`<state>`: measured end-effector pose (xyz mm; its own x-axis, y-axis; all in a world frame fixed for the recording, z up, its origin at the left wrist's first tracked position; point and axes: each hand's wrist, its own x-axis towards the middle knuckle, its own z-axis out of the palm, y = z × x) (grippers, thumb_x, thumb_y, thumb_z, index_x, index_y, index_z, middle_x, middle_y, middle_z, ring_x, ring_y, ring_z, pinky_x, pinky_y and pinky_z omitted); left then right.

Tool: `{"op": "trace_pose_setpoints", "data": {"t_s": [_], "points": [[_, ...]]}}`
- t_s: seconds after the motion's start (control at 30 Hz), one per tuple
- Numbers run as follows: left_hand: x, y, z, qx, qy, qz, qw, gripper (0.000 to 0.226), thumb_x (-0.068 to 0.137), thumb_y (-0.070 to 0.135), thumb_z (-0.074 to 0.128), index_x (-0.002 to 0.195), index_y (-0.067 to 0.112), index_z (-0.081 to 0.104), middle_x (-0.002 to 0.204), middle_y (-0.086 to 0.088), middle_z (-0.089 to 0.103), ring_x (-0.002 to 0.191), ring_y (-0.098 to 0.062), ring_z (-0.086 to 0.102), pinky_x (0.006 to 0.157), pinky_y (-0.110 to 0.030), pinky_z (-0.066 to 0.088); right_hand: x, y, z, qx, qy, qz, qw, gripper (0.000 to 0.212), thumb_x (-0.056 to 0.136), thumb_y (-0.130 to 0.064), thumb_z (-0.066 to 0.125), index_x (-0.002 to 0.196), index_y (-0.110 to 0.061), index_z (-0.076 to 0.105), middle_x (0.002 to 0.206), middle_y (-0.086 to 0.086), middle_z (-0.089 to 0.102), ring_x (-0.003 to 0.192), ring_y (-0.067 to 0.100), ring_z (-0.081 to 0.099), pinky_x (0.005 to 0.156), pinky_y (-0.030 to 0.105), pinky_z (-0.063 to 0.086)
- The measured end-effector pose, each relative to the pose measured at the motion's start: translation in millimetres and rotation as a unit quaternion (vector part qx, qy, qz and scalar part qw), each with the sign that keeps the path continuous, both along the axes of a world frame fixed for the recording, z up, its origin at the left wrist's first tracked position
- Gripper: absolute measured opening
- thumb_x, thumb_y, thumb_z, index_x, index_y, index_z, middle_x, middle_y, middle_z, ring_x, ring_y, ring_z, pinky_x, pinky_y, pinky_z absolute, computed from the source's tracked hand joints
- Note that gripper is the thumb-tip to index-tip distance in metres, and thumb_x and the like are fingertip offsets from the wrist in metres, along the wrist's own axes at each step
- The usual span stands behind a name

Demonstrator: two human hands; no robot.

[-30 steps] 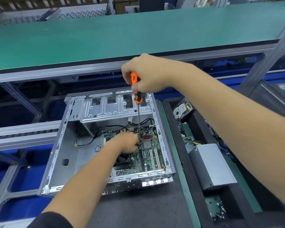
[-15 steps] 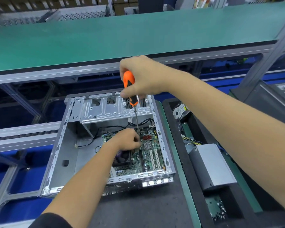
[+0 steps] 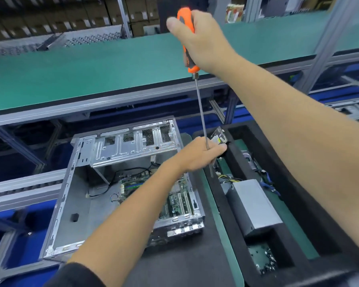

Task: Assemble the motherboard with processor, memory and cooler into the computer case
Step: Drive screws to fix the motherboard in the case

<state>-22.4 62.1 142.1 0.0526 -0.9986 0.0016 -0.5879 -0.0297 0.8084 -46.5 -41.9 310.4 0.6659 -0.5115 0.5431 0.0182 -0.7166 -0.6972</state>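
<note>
One computer case (image 3: 66, 214), open, on the tabletop. One motherboard (image 3: 174, 201) inside it, partly hidden under a forearm. One screwdriver (image 3: 188, 38), orange handle, long shaft. Two hands on it: right hand (image 3: 203, 40) round the handle, left hand (image 3: 201, 154) round the shaft low down. One black foam tray (image 3: 298, 183) to the right. One grey metal box (image 3: 255, 208) in it. One small drive (image 3: 219, 138) at the tray's far end. One heap of screws (image 3: 263, 259) in the near compartment, too many and too small to count. One green belt (image 3: 91, 69) across the far side.
</note>
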Motion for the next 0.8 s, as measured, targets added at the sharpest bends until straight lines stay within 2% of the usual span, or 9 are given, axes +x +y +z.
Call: {"op": "trace_pose_setpoints", "data": {"t_s": [0.1, 0.2, 0.27, 0.37, 0.43, 0.53, 0.63, 0.7, 0.8], "points": [[-28.0, -17.2, -16.4, 0.049, -0.001, -0.067, 0.997, 0.068, 0.089, 0.058, 0.051, 0.056, 0.002, 0.033, 0.051, -0.003, 0.024, 0.047, -0.018, 0.023, 0.053, -0.028, 0.028, -17.8, -19.0, -25.8, 0.022, 0.027, -0.039, 0.999, 0.038, 0.1, -0.031, 0.049, 0.069, -0.02, 0.029, 0.057, -0.004, 0.032, 0.038, 0.01, 0.047, 0.046, 0.023, 0.039], [-47.8, -31.6, -36.6, 0.116, -0.081, -0.134, 0.981, 0.062, 0.074, 0.062, 0.067, 0.051, 0.01, 0.044, 0.049, 0.001, 0.037, 0.047, -0.014, 0.034, 0.053, -0.027, 0.031, -41.4, -36.7, -60.5, 0.04, 0.072, -0.06, 0.995, 0.037, 0.099, -0.031, 0.05, 0.07, -0.02, 0.029, 0.057, -0.005, 0.034, 0.037, 0.012, 0.044, 0.045, 0.023, 0.037], [-62.9, -38.2, -50.3, 0.172, -0.158, -0.197, 0.952, 0.052, 0.068, 0.059, 0.074, 0.054, 0.016, 0.049, 0.051, 0.004, 0.046, 0.048, -0.013, 0.04, 0.052, -0.027, 0.034, -58.8, -45.0, -84.5, 0.05, 0.101, -0.063, 0.992, 0.034, 0.098, -0.033, 0.051, 0.073, -0.019, 0.032, 0.056, -0.004, 0.039, 0.037, 0.014, 0.047, 0.042, 0.023, 0.038], [-87.9, -42.5, -71.0, 0.226, -0.245, -0.253, 0.908, 0.043, 0.077, 0.051, 0.07, 0.064, 0.013, 0.058, 0.059, 0.001, 0.056, 0.053, -0.015, 0.048, 0.054, -0.027, 0.039, -84.7, -54.7, -114.9, 0.065, 0.119, -0.073, 0.988, 0.034, 0.097, -0.036, 0.053, 0.074, -0.02, 0.033, 0.057, -0.003, 0.041, 0.041, 0.018, 0.046, 0.041, 0.023, 0.038], [-105.9, -38.4, -84.0, 0.252, -0.245, -0.271, 0.896, 0.035, 0.085, 0.041, 0.066, 0.072, 0.008, 0.064, 0.062, -0.002, 0.06, 0.053, -0.015, 0.05, 0.053, -0.025, 0.039, -99.7, -61.9, -130.8, 0.09, 0.108, -0.084, 0.987, 0.036, 0.096, -0.035, 0.055, 0.073, -0.02, 0.031, 0.059, -0.003, 0.039, 0.046, 0.021, 0.044, 0.04, 0.022, 0.035], [-132.8, -24.8, -98.8, 0.315, -0.171, -0.291, 0.887, 0.022, 0.088, 0.025, 0.062, 0.075, 0.007, 0.065, 0.068, -0.006, 0.068, 0.053, -0.014, 0.06, 0.054, -0.021, 0.047, -117.5, -73.0, -149.4, 0.11, 0.104, -0.101, 0.983, 0.039, 0.095, -0.035, 0.055, 0.072, -0.018, 0.028, 0.062, -0.002, 0.033, 0.049, 0.022, 0.043, 0.043, 0.022, 0.034], [-149.5, -15.8, -106.8, 0.293, -0.165, -0.319, 0.886, 0.019, 0.091, 0.022, 0.058, 0.086, 0.007, 0.068, 0.078, -0.005, 0.072, 0.067, -0.018, 0.065, 0.065, -0.024, 0.051, -126.9, -79.9, -163.6, 0.127, 0.109, -0.095, 0.981, 0.04, 0.095, -0.035, 0.056, 0.072, -0.018, 0.028, 0.06, -0.003, 0.032, 0.047, 0.022, 0.046, 0.045, 0.023, 0.035], [-159.3, -9.5, -116.4, 0.278, -0.224, -0.36, 0.862, 0.02, 0.091, 0.023, 0.056, 0.096, 0.008, 0.068, 0.09, -0.005, 0.07, 0.078, -0.021, 0.061, 0.07, -0.026, 0.048, -128.4, -81.7, -169.8, 0.132, 0.111, -0.095, 0.98, 0.041, 0.094, -0.034, 0.057, 0.071, -0.018, 0.028, 0.058, -0.004, 0.032, 0.046, 0.021, 0.045, 0.045, 0.023, 0.035], [-182.9, 4.9, -140.4, 0.259, -0.324, -0.383, 0.825, 0.016, 0.088, 0.01, 0.049, 0.097, 0.004, 0.061, 0.093, -0.011, 0.064, 0.086, -0.031, 0.059, 0.072, -0.038, 0.051, -127.3, -82.5, -175.1, 0.151, 0.106, -0.073, 0.98, 0.041, 0.093, -0.032, 0.058, 0.07, -0.018, 0.028, 0.058, -0.004, 0.032, 0.045, 0.019, 0.043, 0.044, 0.021, 0.035]]}}
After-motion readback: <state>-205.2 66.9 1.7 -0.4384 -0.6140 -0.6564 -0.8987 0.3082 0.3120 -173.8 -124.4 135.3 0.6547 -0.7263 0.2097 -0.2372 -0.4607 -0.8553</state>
